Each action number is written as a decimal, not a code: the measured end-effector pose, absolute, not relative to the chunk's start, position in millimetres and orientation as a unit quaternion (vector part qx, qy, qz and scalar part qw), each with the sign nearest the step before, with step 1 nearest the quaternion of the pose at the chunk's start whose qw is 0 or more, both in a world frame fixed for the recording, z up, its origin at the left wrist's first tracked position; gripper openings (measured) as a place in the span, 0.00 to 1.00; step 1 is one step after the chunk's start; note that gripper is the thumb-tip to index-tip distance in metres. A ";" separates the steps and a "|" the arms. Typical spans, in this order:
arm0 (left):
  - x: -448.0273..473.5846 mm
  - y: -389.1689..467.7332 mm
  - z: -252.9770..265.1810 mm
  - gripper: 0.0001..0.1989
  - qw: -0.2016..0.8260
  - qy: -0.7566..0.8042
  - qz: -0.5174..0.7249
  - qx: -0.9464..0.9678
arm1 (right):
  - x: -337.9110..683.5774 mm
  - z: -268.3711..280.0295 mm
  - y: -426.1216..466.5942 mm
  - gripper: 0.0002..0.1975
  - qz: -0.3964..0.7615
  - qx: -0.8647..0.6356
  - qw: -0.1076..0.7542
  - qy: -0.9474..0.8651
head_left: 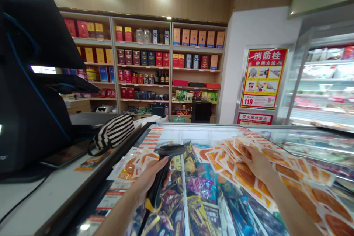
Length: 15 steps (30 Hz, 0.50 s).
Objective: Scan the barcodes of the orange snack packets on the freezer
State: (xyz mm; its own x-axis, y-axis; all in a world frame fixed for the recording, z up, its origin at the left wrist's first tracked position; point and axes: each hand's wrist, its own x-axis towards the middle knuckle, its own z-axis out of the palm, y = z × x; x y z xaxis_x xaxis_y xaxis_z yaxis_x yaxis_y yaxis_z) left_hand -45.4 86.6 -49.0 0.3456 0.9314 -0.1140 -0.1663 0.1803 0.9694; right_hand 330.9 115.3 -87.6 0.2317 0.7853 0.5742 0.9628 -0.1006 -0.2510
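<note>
My left hand [151,177] is wrapped round the handle of a black barcode scanner [160,169], whose head points to the right. Its cord runs down toward the bottom edge. On the glass top of the freezer, a few flat orange-and-white snack packets [132,165] lie left of this hand. At the right, my right hand [256,160] has its fingertips pressed on a packet [238,146] in a large overlapping spread of the same kind [245,175]. Wrapped ice creams [199,188] show through the glass beneath.
A black checkout terminal [33,81] stands on the white counter [24,202] at the left, beside a striped pouch [116,131]. Shelves [142,46] of boxed bottles line the back wall. A lit display fridge [326,84] is at the right, near a red fire-hydrant sign [264,77].
</note>
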 end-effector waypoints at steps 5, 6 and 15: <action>-49.9 86.8 -47.2 0.18 0.674 0.373 0.418 0.482 | 296.9 -90.3 114.1 0.19 -0.230 -0.687 0.342 -0.599; -50.4 86.3 -46.7 0.17 0.676 0.370 0.418 0.481 | 283.0 -92.9 113.7 0.18 -0.241 -0.678 0.325 -0.613; -50.6 84.5 -44.7 0.18 0.684 0.364 0.414 0.478 | 234.9 -123.7 115.9 0.19 -0.217 -0.632 0.190 -0.719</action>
State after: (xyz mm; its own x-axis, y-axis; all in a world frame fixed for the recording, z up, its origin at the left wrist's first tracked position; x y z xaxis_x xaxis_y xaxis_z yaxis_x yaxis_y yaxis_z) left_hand -50.6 84.5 -44.7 0.3930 0.9138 -0.1023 -0.2189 0.2010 0.9548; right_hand 234.9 115.9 -123.7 -0.1286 0.8265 0.5480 0.9917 0.1068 0.0715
